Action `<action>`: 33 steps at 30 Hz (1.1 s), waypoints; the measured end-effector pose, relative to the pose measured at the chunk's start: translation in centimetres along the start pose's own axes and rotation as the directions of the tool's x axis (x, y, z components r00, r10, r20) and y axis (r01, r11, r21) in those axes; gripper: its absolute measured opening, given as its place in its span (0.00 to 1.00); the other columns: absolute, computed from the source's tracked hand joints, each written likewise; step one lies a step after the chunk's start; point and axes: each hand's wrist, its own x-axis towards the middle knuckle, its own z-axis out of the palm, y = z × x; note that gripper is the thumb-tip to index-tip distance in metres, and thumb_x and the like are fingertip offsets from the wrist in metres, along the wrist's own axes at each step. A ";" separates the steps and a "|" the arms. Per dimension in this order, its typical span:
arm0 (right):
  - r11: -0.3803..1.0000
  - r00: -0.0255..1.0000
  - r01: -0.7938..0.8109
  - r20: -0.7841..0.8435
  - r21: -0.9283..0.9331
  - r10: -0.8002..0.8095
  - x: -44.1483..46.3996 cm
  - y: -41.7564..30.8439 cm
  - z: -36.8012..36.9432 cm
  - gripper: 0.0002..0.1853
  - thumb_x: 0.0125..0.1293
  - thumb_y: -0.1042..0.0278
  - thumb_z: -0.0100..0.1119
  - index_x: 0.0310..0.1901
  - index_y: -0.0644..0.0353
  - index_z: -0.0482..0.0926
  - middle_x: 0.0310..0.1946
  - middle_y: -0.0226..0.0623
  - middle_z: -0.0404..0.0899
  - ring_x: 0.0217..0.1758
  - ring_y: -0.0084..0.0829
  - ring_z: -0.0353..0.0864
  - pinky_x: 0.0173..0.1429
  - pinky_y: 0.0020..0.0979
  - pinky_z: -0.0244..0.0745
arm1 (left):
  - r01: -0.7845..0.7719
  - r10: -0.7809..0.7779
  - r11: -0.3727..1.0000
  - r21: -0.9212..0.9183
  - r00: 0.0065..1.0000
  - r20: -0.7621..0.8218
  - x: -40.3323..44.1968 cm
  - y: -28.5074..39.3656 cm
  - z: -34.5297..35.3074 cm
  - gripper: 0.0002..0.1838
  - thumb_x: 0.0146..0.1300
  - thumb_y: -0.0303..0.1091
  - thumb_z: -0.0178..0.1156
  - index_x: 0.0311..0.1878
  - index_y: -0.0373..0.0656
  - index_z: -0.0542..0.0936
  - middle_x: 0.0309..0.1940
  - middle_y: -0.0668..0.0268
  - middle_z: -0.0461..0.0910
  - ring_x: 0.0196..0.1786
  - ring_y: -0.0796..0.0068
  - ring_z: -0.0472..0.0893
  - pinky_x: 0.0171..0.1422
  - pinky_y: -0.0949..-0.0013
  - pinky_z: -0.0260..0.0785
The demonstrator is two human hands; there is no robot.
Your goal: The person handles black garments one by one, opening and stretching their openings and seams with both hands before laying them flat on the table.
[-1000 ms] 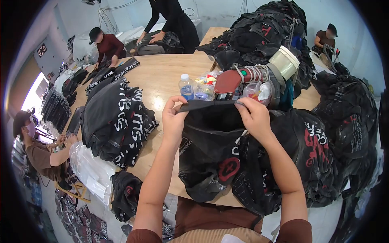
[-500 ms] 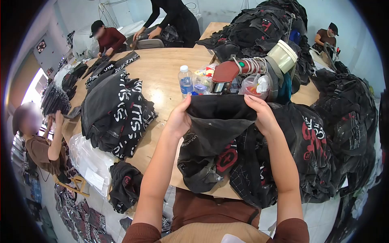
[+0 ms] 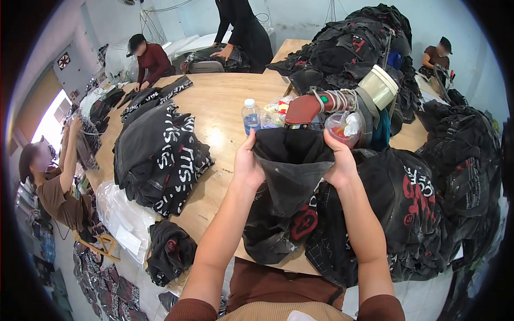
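A black garment (image 3: pixel 292 184) with a red and white print hangs from both my hands over the near table edge. My left hand (image 3: pixel 249 166) grips one side of its open edge, thumb on top. On the other side of that edge, my right hand (image 3: pixel 341 165) is closed in the same way. The opening gapes toward me and its front layer sags between the hands. Its lower part hangs beside a heap of similar black garments (image 3: pixel 396 198) on the right. Most of my fingers are hidden behind the cloth.
On the wooden table (image 3: pixel 235 91) are a stack of printed black garments (image 3: pixel 155 155), a water bottle (image 3: pixel 250 115) and a red, cord-wrapped tool (image 3: pixel 308 109). A cream bucket (image 3: pixel 378 86) stands near a large garment pile (image 3: pixel 353 48). Several people work around the room.
My hands have come slightly closer together, and the garment's front layer droops more. At the left, a person has raised their arms with a garment. The view has shifted slightly.
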 end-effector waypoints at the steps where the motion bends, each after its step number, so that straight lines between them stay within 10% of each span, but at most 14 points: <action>1: 1.000 0.999 0.027 -0.022 -0.015 -0.027 -0.1 -0.2 0.0 0.25 0.73 0.53 0.43 0.57 0.69 0.72 0.57 0.50 0.75 0.60 0.43 0.74 0.67 0.43 0.66 | -0.012 0.013 1.000 0.023 1.000 -0.024 0.2 -0.4 0.3 0.26 0.74 0.51 0.40 0.62 0.39 0.69 0.60 0.54 0.73 0.62 0.57 0.73 0.68 0.51 0.63; 23: 0.999 0.997 0.050 -0.051 0.017 -0.049 -0.5 -0.7 -0.8 0.23 0.72 0.54 0.45 0.52 0.67 0.76 0.52 0.48 0.79 0.55 0.43 0.78 0.63 0.46 0.70 | -0.129 0.140 0.988 0.086 0.980 -0.139 -0.8 -0.7 1.4 0.25 0.72 0.51 0.46 0.50 0.35 0.77 0.49 0.53 0.80 0.53 0.58 0.79 0.62 0.55 0.68; 33: 0.938 0.947 0.314 0.124 -0.151 -0.297 -3.3 -1.2 -3.2 0.19 0.74 0.59 0.42 0.53 0.65 0.75 0.51 0.42 0.79 0.54 0.36 0.79 0.59 0.40 0.72 | -0.409 0.434 0.785 0.465 0.899 0.058 -2.9 -2.8 1.2 0.17 0.72 0.45 0.50 0.47 0.41 0.78 0.43 0.64 0.82 0.48 0.73 0.81 0.56 0.68 0.69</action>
